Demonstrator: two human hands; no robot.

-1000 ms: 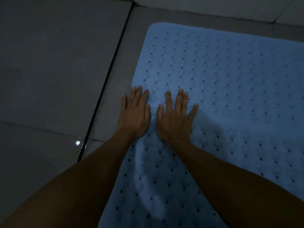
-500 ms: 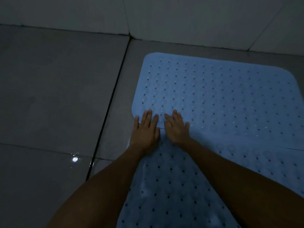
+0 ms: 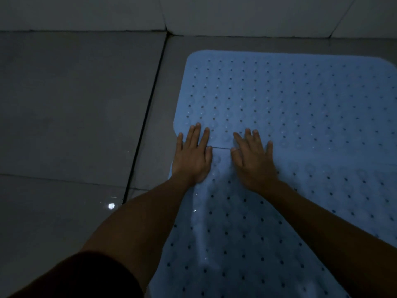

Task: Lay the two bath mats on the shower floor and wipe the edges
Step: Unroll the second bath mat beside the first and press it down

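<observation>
Two pale blue perforated rubber bath mats lie flat on the grey tiled shower floor (image 3: 75, 117): the far mat (image 3: 290, 100) sits close to the base of the far wall (image 3: 236, 16), and the near mat (image 3: 236, 244) runs toward the camera, its far edge meeting or slightly overlapping the far mat along a seam (image 3: 221, 147) visible between the hands. Which mat lies on top cannot be told in this dim light. The left hand (image 3: 192, 155) rests palm down across the seam at the mats' left edge, fingers straight and close together, holding nothing. The right hand (image 3: 253, 159) lies just beside it to the right, also flat with fingers extended and slightly spread, pressing on the same join and holding nothing. A dark grout line (image 3: 146, 117) runs from far to near on the left of the mats, and a bright reflected spot (image 3: 111, 205) shows on the near-left tile. Assessment: laying appears substantially complete, both mats being down and aligned; the present step looks like pressing the join flat. No cloth is in view, so wiping of the edges appears outstanding.
</observation>
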